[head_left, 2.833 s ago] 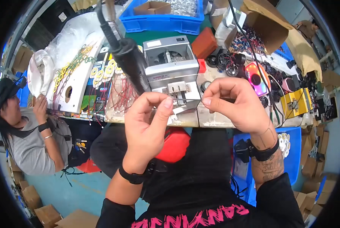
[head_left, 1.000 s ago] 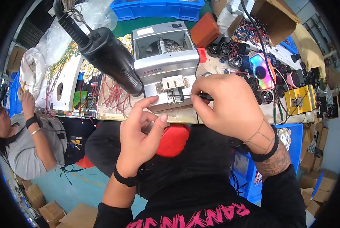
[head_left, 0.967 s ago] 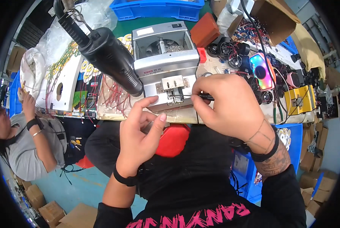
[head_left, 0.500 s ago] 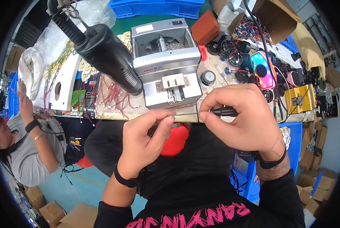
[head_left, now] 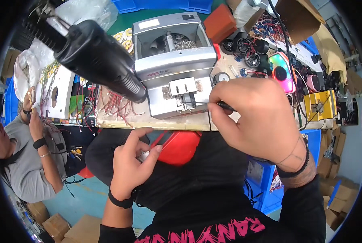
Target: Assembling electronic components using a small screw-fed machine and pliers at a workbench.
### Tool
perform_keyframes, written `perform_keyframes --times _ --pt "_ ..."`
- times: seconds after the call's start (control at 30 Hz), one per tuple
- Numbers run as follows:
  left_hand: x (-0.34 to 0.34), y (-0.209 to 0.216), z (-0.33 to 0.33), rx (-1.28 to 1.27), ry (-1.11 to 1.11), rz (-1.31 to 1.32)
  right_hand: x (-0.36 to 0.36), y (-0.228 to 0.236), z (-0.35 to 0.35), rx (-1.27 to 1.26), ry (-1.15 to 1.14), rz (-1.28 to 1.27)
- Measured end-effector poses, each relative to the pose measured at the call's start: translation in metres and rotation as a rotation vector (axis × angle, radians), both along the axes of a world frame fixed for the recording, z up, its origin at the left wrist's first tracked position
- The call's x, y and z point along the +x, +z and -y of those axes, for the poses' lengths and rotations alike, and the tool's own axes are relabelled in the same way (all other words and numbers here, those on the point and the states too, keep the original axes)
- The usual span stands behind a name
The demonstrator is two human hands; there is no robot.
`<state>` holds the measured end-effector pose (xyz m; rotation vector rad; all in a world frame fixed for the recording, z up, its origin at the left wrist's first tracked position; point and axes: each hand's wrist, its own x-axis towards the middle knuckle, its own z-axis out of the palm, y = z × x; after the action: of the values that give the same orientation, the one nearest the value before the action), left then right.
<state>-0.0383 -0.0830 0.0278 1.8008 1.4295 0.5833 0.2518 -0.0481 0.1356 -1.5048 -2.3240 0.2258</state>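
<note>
Pinched in my right hand (head_left: 258, 117) is a screwdriver with a black handle (head_left: 225, 106). Its thin shaft points left, with the end at the front outlet of a silver screw feeder (head_left: 158, 67). Small metal screws (head_left: 185, 43) lie in the feeder's open tray. Lower left, in front of the bench edge, my left hand (head_left: 128, 166) is curled around a small silvery piece (head_left: 142, 156); most of it is hidden by the fingers. A red rounded thing (head_left: 185, 148) shows below the bench, beside my left hand.
A thick black cylindrical tool (head_left: 100, 60) hangs over the feeder's left side. Red wires (head_left: 118, 107) with white plugs lie left. Small speakers (head_left: 251, 58), a lit colourful speaker (head_left: 280, 71) and a yellow block (head_left: 318, 106) stand right. A co-worker (head_left: 23, 150) sits at far left.
My right hand has brought the screwdriver up and left to the feeder's outlet. Away from the shaft, my left hand has dropped lower, now showing the silvery piece. The view has shifted slightly.
</note>
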Motion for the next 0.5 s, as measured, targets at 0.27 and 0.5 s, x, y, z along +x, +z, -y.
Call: perform_keyframes --times 0.27,0.5 --pt "0.039 0.014 -0.002 0.177 -0.197 0.187 -0.009 0.016 -0.025 0.042 0.133 0.209" --pt "0.05 -0.002 -0.017 0.225 -0.149 0.225 -0.016 0.025 -0.05 0.276 0.418 0.179"
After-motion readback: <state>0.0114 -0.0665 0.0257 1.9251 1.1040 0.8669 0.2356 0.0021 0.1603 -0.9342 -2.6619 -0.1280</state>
